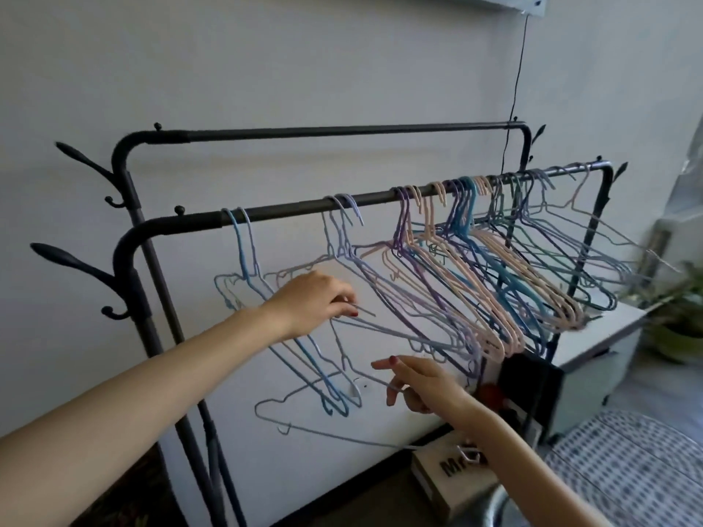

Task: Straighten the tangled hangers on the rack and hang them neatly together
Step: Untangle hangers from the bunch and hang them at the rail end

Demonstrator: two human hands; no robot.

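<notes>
Showing, head view: a two-bar clothes rack against a wall, seen from above the person's arms.
Progress: most hangers sit bunched at the right end of the front bar; two small groups hang apart further left, so gathering appears unfinished.
Tangle: a pale blue hanger dangles below the left group, caught on it, not hooked on the bar.
Left hand: arm stretched forward, grip pinched around the lower wires of a lilac hanger group mid-bar.
Right hand: reaching lower, fingers curled on a thin wire of the dangling hanger, index finger extended.
Remaining: freeing the caught hanger, hooking it, sliding the groups together.
</notes>
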